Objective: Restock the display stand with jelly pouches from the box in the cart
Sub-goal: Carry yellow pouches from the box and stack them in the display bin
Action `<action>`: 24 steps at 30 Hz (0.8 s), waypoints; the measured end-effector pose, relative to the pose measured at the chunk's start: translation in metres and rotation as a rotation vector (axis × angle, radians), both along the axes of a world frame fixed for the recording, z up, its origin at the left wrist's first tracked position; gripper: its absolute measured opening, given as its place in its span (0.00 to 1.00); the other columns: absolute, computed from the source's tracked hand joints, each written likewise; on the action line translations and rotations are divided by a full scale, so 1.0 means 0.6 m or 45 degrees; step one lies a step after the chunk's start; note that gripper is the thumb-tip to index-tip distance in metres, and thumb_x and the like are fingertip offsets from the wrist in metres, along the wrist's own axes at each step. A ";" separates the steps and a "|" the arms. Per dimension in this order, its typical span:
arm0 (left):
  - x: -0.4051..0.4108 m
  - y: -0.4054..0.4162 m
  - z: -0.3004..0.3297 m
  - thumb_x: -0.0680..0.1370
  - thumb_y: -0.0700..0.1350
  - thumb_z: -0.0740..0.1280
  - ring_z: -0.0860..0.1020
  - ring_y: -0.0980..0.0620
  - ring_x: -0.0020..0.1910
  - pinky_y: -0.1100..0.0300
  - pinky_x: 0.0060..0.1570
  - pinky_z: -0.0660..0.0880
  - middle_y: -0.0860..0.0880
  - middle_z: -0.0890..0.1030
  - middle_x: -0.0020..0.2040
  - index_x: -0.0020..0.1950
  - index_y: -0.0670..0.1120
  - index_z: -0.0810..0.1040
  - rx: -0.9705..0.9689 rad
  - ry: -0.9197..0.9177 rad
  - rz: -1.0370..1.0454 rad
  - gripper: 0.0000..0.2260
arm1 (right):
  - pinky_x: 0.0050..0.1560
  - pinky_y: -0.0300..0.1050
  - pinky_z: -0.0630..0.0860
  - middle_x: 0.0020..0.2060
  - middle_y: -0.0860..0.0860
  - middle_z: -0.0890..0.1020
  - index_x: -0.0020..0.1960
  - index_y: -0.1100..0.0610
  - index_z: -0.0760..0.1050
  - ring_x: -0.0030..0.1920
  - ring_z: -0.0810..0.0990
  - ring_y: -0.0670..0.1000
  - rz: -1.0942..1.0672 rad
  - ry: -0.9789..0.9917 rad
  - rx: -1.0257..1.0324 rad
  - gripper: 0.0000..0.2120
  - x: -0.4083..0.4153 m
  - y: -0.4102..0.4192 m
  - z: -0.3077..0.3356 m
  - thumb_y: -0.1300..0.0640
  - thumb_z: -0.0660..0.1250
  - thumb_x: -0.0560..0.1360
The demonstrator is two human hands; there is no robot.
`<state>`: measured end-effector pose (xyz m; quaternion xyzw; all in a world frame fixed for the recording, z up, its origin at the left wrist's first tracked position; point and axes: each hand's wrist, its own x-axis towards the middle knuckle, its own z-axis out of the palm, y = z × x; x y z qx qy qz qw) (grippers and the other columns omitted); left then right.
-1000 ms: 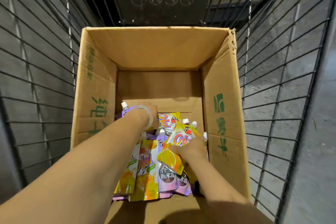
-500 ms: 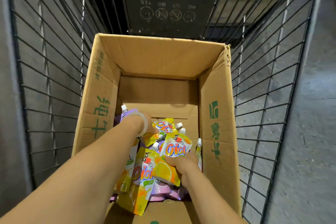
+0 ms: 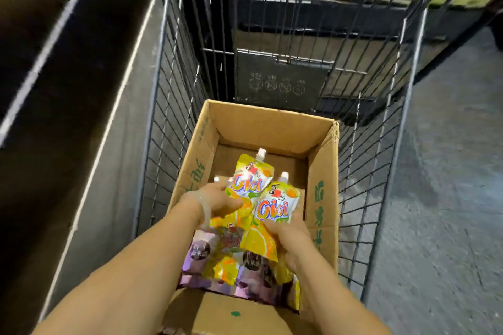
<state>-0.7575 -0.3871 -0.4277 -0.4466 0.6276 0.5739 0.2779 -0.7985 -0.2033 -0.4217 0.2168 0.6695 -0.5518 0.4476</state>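
left hand (image 3: 217, 200): lower centre of the frame, fingers closed around a yellow jelly pouch (image 3: 249, 179), white spout up.
right hand (image 3: 288, 234): just right of it, gripping a second pouch (image 3: 276, 205) from below; the two pouches overlap.
box (image 3: 322, 179): open cardboard, inside the wire cart (image 3: 163, 122); green characters on its side walls.
in the box: a heap of purple and yellow pouches (image 3: 231, 266) under both hands.
labels: "oici" in red and blue on both held pouches.
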 end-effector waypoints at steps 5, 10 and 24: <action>0.019 0.022 0.101 0.69 0.29 0.71 0.77 0.42 0.47 0.39 0.53 0.74 0.37 0.79 0.51 0.56 0.45 0.73 0.058 0.260 0.211 0.20 | 0.45 0.47 0.75 0.41 0.52 0.82 0.54 0.55 0.74 0.42 0.78 0.52 0.252 0.254 -0.171 0.12 -0.028 0.008 0.090 0.64 0.70 0.72; 0.078 0.104 0.198 0.69 0.27 0.69 0.78 0.38 0.54 0.40 0.58 0.74 0.37 0.80 0.54 0.62 0.41 0.73 0.039 0.560 0.596 0.23 | 0.48 0.50 0.77 0.50 0.58 0.82 0.59 0.61 0.72 0.48 0.80 0.57 0.410 0.409 -0.410 0.17 -0.021 0.033 0.170 0.72 0.66 0.72; 0.448 0.309 0.334 0.49 0.55 0.78 0.81 0.40 0.55 0.41 0.57 0.76 0.41 0.82 0.55 0.57 0.43 0.75 -0.460 0.682 1.397 0.39 | 0.54 0.57 0.77 0.47 0.57 0.83 0.53 0.55 0.75 0.47 0.81 0.57 1.086 0.331 -0.834 0.16 0.217 0.096 0.353 0.73 0.65 0.73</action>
